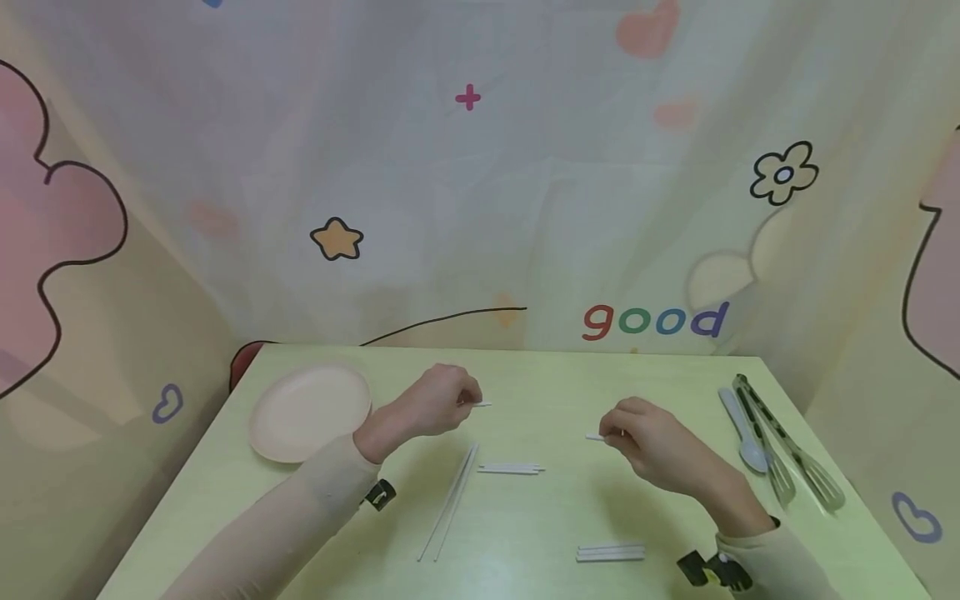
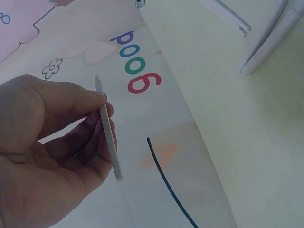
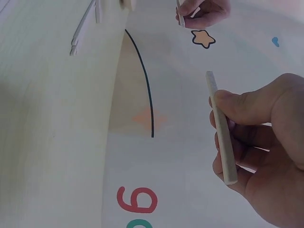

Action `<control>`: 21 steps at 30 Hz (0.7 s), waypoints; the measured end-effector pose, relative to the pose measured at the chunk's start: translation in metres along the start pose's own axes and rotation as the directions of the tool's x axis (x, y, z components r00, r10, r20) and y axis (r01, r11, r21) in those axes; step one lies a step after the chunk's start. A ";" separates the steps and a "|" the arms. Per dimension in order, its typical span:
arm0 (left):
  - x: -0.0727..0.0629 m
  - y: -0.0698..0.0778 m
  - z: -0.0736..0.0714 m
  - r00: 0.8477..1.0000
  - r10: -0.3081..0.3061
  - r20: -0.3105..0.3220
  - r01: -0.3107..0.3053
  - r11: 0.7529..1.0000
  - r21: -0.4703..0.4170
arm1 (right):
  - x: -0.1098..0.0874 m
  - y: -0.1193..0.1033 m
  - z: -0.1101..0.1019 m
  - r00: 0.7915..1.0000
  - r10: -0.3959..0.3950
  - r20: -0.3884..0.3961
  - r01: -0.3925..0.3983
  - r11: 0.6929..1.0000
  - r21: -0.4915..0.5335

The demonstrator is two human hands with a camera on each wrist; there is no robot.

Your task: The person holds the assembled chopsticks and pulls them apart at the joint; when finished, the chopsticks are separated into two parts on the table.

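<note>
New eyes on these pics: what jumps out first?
Probably the two hands above the table: left hand left of centre pinching a short white stick, right hand right of centre pinching a second stick. Next, likely the multicoloured word "good" on the backdrop, behind the table's right half, and the pale round plate at the table's far left.

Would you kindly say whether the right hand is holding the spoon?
No, the right hand pinches a short white stick, while the spoon lies on the table.
</note>
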State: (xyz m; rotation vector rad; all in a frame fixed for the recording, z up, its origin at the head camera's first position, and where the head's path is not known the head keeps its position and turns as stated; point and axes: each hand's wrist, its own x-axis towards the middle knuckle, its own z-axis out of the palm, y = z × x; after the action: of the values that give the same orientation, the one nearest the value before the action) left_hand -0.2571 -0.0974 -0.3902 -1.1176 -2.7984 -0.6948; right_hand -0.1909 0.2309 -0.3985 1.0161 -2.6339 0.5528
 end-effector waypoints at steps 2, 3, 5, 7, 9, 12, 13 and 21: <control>0.002 0.001 0.002 1.000 0.009 0.004 -0.009 1.000 -0.001 | -0.001 -0.001 0.001 1.000 -0.011 -0.005 0.011 1.000 0.005; 0.003 0.002 0.002 1.000 0.010 0.007 -0.010 1.000 0.001 | -0.002 -0.001 0.002 1.000 -0.016 -0.006 0.016 1.000 0.005; 0.004 0.003 0.004 1.000 0.016 0.014 -0.016 1.000 0.002 | -0.003 -0.002 0.003 1.000 -0.025 -0.017 0.025 1.000 0.009; 0.006 0.004 0.005 1.000 0.024 0.018 -0.025 1.000 0.007 | -0.004 -0.003 0.004 0.999 -0.034 -0.023 0.034 0.999 0.016; 0.008 0.004 0.006 0.999 0.029 0.022 -0.029 0.999 0.015 | -0.006 -0.003 0.006 0.999 -0.041 -0.021 0.042 0.999 0.019; 0.011 0.004 0.009 0.999 0.037 0.023 -0.037 0.999 0.025 | -0.010 -0.004 0.008 0.999 -0.044 -0.008 0.044 0.999 0.027; 0.012 0.004 0.011 0.999 0.038 0.024 -0.039 0.999 0.027 | -0.011 -0.004 0.009 0.999 -0.045 -0.004 0.045 0.999 0.029; 0.017 0.008 0.021 0.997 0.049 0.052 -0.050 0.999 0.013 | -0.020 -0.004 0.014 0.998 -0.067 -0.001 0.067 0.997 0.039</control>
State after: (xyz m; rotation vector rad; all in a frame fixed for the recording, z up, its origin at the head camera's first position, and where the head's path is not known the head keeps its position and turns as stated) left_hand -0.2622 -0.0723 -0.4025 -1.2148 -2.8022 -0.6498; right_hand -0.1753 0.2331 -0.4174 1.1120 -2.5881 0.5915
